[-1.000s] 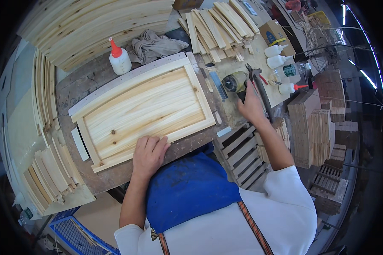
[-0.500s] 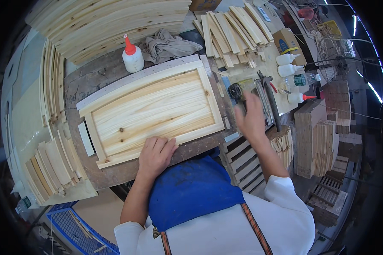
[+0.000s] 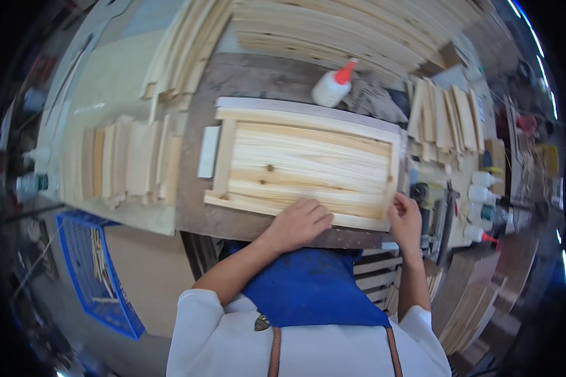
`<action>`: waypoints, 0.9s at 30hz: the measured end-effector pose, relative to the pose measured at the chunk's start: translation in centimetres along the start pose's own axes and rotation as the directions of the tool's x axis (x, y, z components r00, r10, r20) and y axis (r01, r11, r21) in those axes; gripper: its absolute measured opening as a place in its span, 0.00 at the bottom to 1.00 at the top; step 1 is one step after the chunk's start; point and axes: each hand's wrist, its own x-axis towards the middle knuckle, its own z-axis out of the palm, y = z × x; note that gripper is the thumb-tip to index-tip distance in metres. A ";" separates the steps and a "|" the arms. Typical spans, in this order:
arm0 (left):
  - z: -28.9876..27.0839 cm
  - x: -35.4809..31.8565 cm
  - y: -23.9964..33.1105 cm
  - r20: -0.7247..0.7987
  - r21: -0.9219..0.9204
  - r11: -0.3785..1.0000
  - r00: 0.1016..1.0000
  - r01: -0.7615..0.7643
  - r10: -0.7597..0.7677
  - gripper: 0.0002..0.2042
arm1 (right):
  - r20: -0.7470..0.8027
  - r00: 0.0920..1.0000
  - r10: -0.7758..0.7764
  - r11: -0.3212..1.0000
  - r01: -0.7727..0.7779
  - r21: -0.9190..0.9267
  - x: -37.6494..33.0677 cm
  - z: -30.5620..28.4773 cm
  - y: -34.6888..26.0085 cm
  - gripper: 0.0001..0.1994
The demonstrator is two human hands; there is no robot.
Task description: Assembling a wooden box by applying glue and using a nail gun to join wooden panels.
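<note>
A pale framed wooden panel [image 3: 308, 169] lies on the brown worktable, with knots on its left half. At its left end, the near rail juts out past the upright side piece [image 3: 222, 166]. My left hand [image 3: 299, 224] rests on the near rail, its fingers laid over the wood. At the near right corner my right hand [image 3: 406, 220] has its bent fingers against the frame's right edge. Along the panel's far side runs a greyish strip [image 3: 295, 107]. Left of the panel lies a short white strip [image 3: 208, 152].
A white glue bottle with red cap [image 3: 332, 88] stands beyond the panel, beside a crumpled grey cloth [image 3: 376, 99]. Wood strips lie left [image 3: 129, 157] and far right [image 3: 446, 116]; long boards [image 3: 333, 31] are stacked behind. More bottles [image 3: 482, 195] stand right. A blue crate [image 3: 97, 270] sits lower left.
My right hand has come from above the tools on the right to the panel's right edge. My left hand stays on the near rail. The whole view has turned and shifted left.
</note>
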 end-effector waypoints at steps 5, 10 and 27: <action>0.5 -0.3 0.0 0.008 0.014 1.000 1.000 -0.024 0.024 0.13 | 0.079 0.994 0.076 0.988 -0.086 0.132 0.8 -0.3 1.3 0.19; 0.0 -0.2 -0.3 0.071 0.018 1.000 0.997 -0.023 0.021 0.13 | 0.089 0.988 0.126 0.978 -0.139 0.156 1.4 -0.2 1.5 0.20; -10.8 -2.3 -6.2 -0.432 0.376 0.559 0.673 0.739 -0.600 0.32 | 0.168 0.970 0.173 0.967 -0.200 0.159 1.3 -0.7 0.1 0.25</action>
